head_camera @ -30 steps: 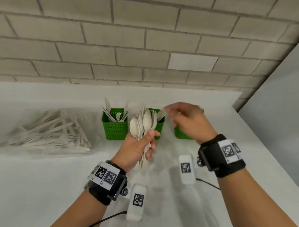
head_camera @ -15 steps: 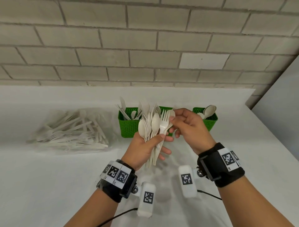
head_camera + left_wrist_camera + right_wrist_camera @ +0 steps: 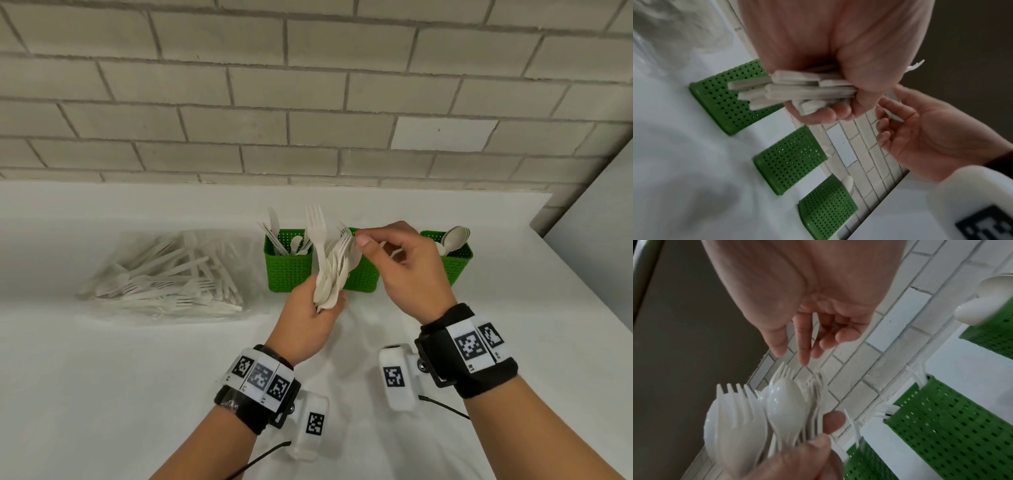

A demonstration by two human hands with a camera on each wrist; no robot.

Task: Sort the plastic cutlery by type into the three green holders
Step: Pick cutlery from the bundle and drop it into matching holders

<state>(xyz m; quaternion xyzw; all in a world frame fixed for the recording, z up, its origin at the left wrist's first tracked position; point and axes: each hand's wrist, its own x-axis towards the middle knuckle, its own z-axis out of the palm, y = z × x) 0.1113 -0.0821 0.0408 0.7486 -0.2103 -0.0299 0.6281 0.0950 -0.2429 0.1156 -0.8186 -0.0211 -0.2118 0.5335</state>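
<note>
Probably a lab or utility room, not a home: bare painted block wall [image 3: 308, 102], plain white desk [image 3: 102, 394] butted against it, grey partition [image 3: 603, 219] right of the desk.

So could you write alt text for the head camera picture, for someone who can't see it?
A person's left hand grips a bundle of white plastic forks and spoons while the right hand reaches its fingertips to the bundle's top. Behind stand three green holders on a white table, with a clear bag of cutlery to the left.
</note>
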